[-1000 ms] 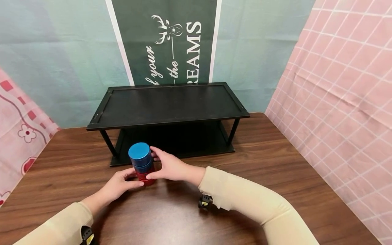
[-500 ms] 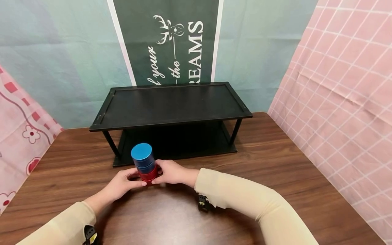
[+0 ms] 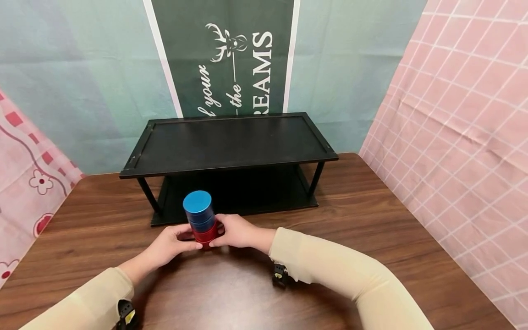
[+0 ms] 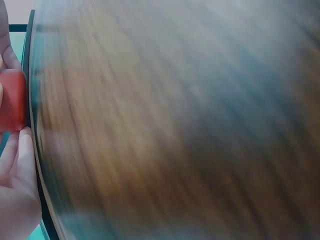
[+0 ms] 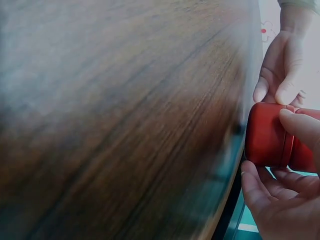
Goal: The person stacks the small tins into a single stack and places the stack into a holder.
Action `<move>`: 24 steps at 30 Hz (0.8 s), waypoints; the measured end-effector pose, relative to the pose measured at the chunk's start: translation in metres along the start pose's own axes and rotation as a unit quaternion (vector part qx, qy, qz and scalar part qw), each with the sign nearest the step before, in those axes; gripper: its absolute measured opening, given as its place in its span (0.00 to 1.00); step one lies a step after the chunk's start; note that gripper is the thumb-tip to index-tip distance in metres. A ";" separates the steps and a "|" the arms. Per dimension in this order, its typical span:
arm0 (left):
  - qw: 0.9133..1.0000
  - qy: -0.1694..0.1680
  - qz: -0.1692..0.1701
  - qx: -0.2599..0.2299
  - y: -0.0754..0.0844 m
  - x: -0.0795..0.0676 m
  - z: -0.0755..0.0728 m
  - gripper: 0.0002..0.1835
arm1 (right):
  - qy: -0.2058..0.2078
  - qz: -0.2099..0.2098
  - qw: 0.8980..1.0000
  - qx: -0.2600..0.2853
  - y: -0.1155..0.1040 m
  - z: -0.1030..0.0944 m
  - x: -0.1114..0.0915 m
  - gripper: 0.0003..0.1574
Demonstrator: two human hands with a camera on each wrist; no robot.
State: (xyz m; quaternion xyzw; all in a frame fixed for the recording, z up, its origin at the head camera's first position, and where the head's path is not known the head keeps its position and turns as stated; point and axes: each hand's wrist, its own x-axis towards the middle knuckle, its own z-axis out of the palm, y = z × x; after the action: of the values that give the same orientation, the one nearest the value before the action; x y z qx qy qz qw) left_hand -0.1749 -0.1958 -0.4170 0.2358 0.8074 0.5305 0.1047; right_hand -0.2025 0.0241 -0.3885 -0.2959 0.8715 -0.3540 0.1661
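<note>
A stack of smooth, shiny cylinders (image 3: 201, 221) stands roughly upright on or just above the table, in front of the left half of a rack. Its blue upper part (image 3: 198, 207) has a flat round top; its red lower part (image 3: 206, 235) shows a seam.

The person's left hand (image 3: 170, 246) holds the red section low down, thumb in front, fingers on the far left side. The right hand (image 3: 240, 232) grips it from the other side, thumb to the front and fingers curled behind.

The step in hand seems to be steadying or placing the stack. The next move would call for level, even pressure, or for fingers drawn away gently, so the blue section does not topple.

Behind stands the black, two-level rectangular rack (image 3: 231, 142) on a brown wood-grain table (image 3: 350, 220). Beyond hang a teal cloth (image 3: 103, 82) and a pink checked cloth (image 3: 466, 91).

The fingertips behind the stack are hidden. Both wrist views crop it to red and blur the tabletop; whether its base touches the wood cannot be told.
</note>
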 end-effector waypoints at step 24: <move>1.000 -0.016 0.007 0.008 0.018 0.023 0.030 0.26 | 0.032 -0.009 0.999 0.014 0.021 -0.020 -0.038 0.33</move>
State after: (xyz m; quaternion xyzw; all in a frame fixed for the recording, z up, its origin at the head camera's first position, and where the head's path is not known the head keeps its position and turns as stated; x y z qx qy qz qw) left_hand -0.1780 -0.1546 -0.4113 0.2508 0.8080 0.5212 0.1120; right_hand -0.1915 0.0703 -0.3870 -0.2896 0.8689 -0.3768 0.1387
